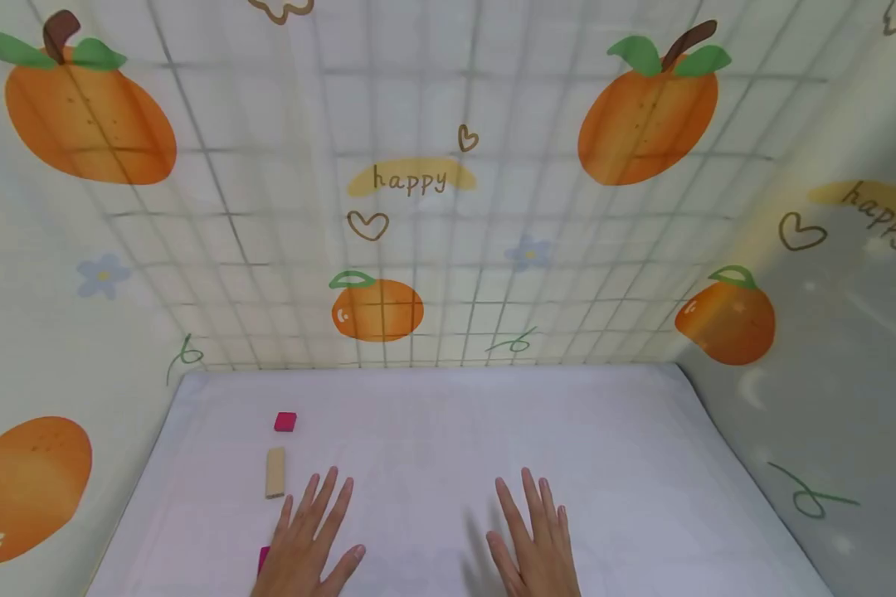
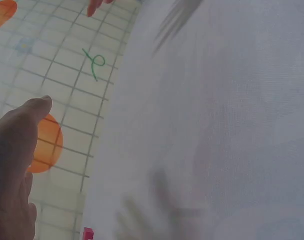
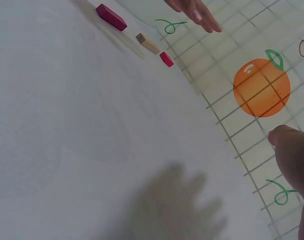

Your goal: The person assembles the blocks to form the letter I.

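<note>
Both hands hover over a white tabletop (image 1: 433,464) with fingers spread and nothing in them. On the left, my left hand (image 1: 309,539) partly covers a magenta block (image 1: 264,559) in the head view. Beyond its fingertips lies a plain wooden block (image 1: 275,473), and farther back a small red-pink block (image 1: 285,422). The right wrist view shows all three in a row: the long magenta block (image 3: 111,17), the wooden block (image 3: 147,43) with dark marks on its end, and the small red-pink block (image 3: 166,59). My right hand (image 1: 538,539) is apart from every block, its shadow falling on the cloth.
A pale grid-patterned curtain (image 1: 448,249) with printed oranges rises behind the table's back edge. Printed side walls (image 1: 851,348) stand at left and right, close to the table's slanting edges.
</note>
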Demonstrator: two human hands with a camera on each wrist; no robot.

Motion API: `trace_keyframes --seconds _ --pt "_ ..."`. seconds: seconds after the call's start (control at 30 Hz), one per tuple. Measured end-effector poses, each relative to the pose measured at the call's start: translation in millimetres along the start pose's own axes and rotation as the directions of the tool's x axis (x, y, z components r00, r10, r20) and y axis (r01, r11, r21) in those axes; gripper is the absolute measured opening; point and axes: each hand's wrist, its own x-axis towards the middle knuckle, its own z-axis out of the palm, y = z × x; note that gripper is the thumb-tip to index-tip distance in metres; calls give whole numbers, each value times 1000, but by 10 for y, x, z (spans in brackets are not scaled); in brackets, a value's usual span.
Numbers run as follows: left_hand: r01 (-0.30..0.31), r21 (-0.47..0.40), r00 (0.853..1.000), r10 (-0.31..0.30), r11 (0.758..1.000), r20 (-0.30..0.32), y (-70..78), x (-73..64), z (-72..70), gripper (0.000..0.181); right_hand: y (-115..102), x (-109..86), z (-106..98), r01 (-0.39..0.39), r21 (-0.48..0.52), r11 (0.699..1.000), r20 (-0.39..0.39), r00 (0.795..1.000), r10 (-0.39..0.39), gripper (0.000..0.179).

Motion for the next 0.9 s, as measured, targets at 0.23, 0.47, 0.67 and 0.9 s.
trace_keyframes --seconds 0.23,0.47,0.67,0.9 --pt "67 -38 997 -65 997 45 -150 -72 15 88 0 10 -2 -4 6 1000 0 1000 4 57" --pt "133 6 985 -133 991 114 -486 -252 -9 94 -10 -6 3 -16 13 1000 6 1000 16 56" --pt "135 33 982 -138 990 127 -762 -437 54 103 -13 -15 -11 -25 35 999 10 1000 25 57" --pt "131 47 973 -138 990 185 -905 -537 83 103 6 -22 12 10 48 999 -8 1000 -9 55"
